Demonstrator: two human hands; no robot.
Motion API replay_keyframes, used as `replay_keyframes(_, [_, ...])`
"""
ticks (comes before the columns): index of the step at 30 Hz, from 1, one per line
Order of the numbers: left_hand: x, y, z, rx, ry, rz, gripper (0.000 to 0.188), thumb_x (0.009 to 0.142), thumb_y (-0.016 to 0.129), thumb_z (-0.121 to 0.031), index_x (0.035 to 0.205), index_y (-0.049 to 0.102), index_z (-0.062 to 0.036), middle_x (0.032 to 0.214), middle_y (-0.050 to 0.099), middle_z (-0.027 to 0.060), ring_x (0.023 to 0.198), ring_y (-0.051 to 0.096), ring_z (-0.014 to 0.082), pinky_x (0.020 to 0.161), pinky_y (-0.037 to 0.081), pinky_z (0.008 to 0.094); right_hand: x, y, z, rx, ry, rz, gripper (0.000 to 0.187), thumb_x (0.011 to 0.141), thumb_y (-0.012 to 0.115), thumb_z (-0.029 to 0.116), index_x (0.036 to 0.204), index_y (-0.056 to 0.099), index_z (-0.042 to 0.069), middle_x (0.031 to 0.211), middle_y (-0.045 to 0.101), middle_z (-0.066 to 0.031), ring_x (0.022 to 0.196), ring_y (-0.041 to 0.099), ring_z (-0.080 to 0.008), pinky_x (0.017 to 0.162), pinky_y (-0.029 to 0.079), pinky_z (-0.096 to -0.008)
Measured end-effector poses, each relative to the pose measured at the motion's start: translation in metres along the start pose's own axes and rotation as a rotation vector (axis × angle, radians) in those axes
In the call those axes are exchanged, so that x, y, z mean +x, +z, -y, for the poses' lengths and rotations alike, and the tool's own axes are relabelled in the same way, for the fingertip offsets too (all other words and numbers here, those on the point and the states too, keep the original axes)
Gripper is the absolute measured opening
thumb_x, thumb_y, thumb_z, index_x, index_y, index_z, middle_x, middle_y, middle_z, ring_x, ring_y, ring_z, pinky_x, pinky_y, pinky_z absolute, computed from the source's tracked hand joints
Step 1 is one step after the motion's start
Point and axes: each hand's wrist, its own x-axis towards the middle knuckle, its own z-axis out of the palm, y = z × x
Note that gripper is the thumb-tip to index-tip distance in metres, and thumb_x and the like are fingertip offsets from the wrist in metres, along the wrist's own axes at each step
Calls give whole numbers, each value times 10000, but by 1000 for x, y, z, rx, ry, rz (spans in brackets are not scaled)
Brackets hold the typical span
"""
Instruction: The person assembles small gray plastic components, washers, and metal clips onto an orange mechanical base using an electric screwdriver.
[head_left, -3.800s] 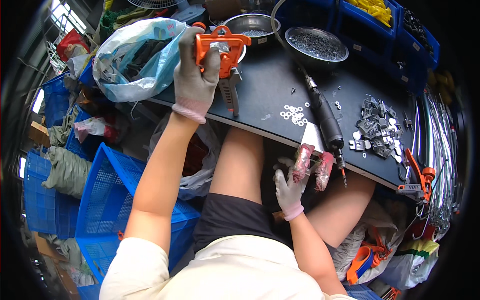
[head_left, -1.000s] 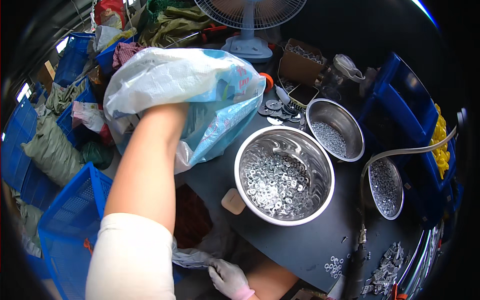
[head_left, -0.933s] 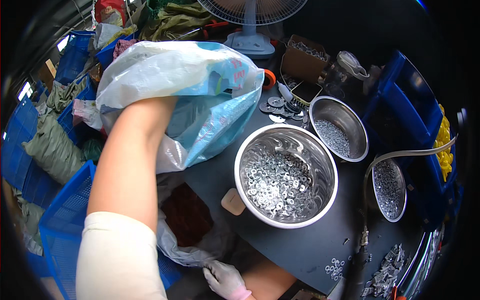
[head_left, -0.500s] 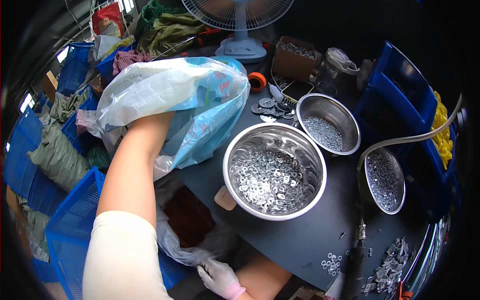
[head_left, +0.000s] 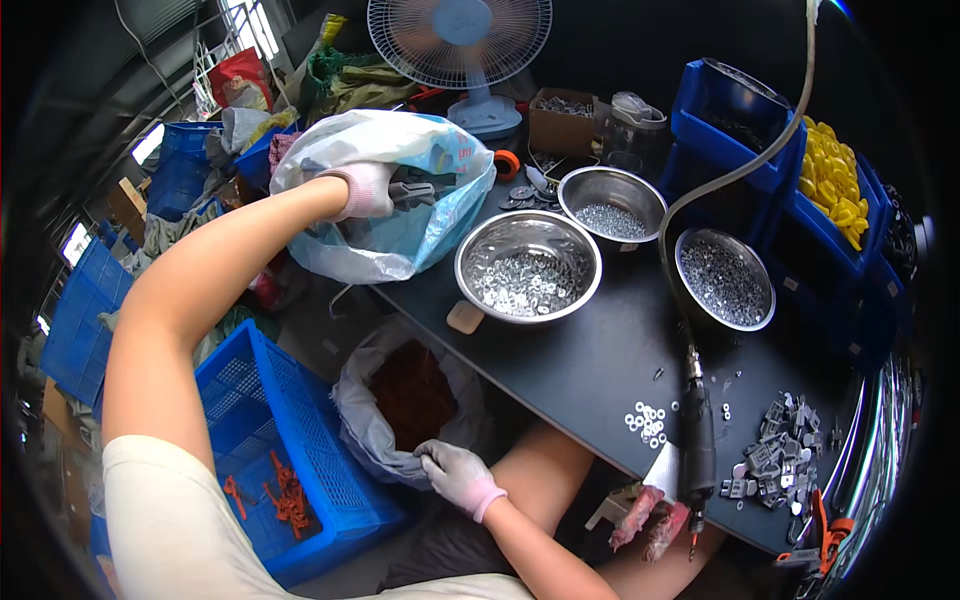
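Observation:
My left hand (head_left: 369, 191), in a white glove, is at the mouth of a white and blue plastic bag (head_left: 352, 258) on the table's left end. It is closed on grey clip-like parts (head_left: 411, 192) that stick out past its fingers; how many is unclear. Lower down, my gloved right hand (head_left: 461, 478) pinches the rim of a pale grey sack (head_left: 362, 408). Reddish-brown contents (head_left: 413, 393), too dark to make out, lie in this sack, beside my knee.
On the dark table (head_left: 590, 350) stand a steel bowl of washers (head_left: 528, 225), two smaller bowls, a fan (head_left: 485, 112) and a pile of grey parts (head_left: 785, 455). A hose-fed screwdriver (head_left: 697, 440) hangs at the right. A blue crate (head_left: 290, 390) holds orange pieces.
My left hand, hidden inside the white and blue bag before, now shows at its mouth with grey parts. The right hand stays on the sack's rim. The view has shifted.

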Motion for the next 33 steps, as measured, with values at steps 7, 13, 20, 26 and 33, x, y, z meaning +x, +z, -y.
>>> replay_keyframes(7, [-121, -72, -35, -57, 316, -603, 420, 671, 718, -85, 1056, 551, -79, 946, 595, 137, 844, 598, 297, 791, 482, 367, -22, -6, 13, 88, -125, 48, 231, 897, 474, 189, 1021, 600, 40, 963, 640, -189, 920, 618, -336, 817, 478, -399])
replay_keyframes(13, [-148, -72, -154, -1134, 356, -438, 498, 730, 720, -71, 1156, 463, -101, 799, 632, 55, 608, 609, 125, 522, 507, 260, -32, -29, 5, 225, -85, -105, 226, 898, 466, 149, 1017, 603, 13, 923, 648, -176, 865, 633, -292, 803, 480, -368])
replay_keyframes(20, [-84, -21, -248, -919, 79, 311, 526, 696, 651, -263, 1074, 482, 60, 840, 636, 210, 641, 647, 274, 566, 519, 360, -57, -38, 2, 181, -169, -182, 196, 901, 475, 113, 1012, 599, 8, 821, 627, -134, 764, 620, -208, 722, 491, -314])
replay_keyframes(26, [-54, 56, -286, -76, 99, 148, 859, 746, 686, -430, 1436, 253, -157, 1415, 278, 256, 1125, 543, 391, 911, 475, 465, -66, -49, 10, 232, -174, -206, 175, 902, 478, 83, 1005, 590, -5, 831, 628, -122, 743, 602, -200, 710, 483, -315])
replay_keyframes(33, [-102, 22, -292, -219, 97, 141, 1006, 697, 746, -412, 1470, 125, -243, 1509, 143, 193, 1208, 488, 383, 921, 473, 475, -61, -47, -1, 331, -201, -298, 184, 901, 469, 64, 1037, 581, 8, 854, 625, -96, 763, 602, -171, 731, 482, -296])
